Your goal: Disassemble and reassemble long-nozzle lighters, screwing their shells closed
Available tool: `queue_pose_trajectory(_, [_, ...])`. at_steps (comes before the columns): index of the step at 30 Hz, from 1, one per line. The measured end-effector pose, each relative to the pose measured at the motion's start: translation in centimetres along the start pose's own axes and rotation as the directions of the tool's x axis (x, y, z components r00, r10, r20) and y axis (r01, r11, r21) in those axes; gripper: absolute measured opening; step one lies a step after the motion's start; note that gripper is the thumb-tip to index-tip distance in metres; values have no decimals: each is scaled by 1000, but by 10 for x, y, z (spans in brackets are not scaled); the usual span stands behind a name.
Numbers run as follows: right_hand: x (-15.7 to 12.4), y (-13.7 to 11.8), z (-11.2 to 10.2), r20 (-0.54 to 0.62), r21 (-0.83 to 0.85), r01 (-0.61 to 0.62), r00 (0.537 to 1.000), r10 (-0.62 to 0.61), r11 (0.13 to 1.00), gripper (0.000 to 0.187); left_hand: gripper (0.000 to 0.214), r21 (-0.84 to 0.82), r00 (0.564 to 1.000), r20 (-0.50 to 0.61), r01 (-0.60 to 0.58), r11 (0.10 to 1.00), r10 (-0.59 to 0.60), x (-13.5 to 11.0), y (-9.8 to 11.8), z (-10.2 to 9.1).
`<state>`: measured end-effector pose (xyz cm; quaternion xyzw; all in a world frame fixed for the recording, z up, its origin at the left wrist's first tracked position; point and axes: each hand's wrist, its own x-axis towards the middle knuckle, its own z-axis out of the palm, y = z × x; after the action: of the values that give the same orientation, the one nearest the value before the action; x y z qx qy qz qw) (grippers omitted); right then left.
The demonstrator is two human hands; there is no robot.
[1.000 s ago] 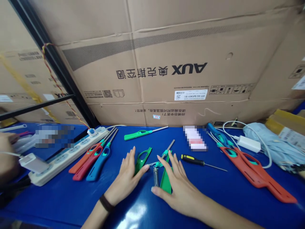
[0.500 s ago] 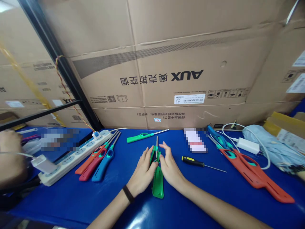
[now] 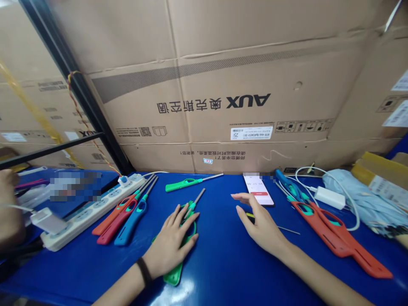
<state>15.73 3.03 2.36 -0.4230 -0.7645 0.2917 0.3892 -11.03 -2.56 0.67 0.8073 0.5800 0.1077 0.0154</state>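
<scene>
My left hand (image 3: 172, 240) lies with spread fingers over a green gas lighter (image 3: 174, 275) whose handle looks opened up into halves. Its metal tube sticks out beyond my fingertips, and my palm hides most of the handle. My right hand (image 3: 263, 225) is over a thin-shafted screwdriver (image 3: 289, 230), thumb and fingers apart. It covers most of the black and yellow handle; whether it touches the handle I cannot tell. Farther back lies another green lighter (image 3: 182, 185), its casing together.
Red, orange and blue lighters (image 3: 129, 227) rest beside a white power strip (image 3: 92, 212) on the left. At right are orange lighters (image 3: 344, 238), a white charger (image 3: 330, 197) and a running phone (image 3: 259, 191). A cardboard box (image 3: 204, 80) walls the back. Someone else's arm (image 3: 11, 208) is at far left.
My hands have parted. The left one moved left and down with the green lighter, which now tilts; the right one left the lighter and moved right to above the screwdriver.
</scene>
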Motion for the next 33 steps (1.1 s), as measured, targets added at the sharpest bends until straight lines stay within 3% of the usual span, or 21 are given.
queue_pose_trajectory(3, [-5,3,-3,48,-15,-6,999,7,1000,26,52,48,1000,12,-26,999,26,-16,-35,-8])
queue_pose_trajectory(7, [-6,4,0,116,-26,5,993,-2,1000,24,52,85,999,-24,24,996,-22,-19,-66,-14])
queue_pose_trajectory(17, [-14,8,-2,220,-98,90,973,-66,991,21,54,105,994,23,107,989,-110,3,-93,-12])
queue_pose_trajectory(21, [-14,7,-2,157,-162,178,976,-152,971,21,61,204,994,-35,110,973,-105,15,-86,-23])
queue_pose_trajectory(25, [-11,6,-1,90,-247,270,963,-255,931,20,52,289,996,-72,66,955,-47,58,-62,-30])
queue_pose_trajectory(30, [-11,10,-4,92,-282,280,960,-265,918,21,40,318,998,-57,14,948,5,131,-35,-9])
queue_pose_trajectory(33, [-10,10,-10,95,-271,251,968,-234,929,20,30,299,997,-9,-74,951,80,157,-25,2])
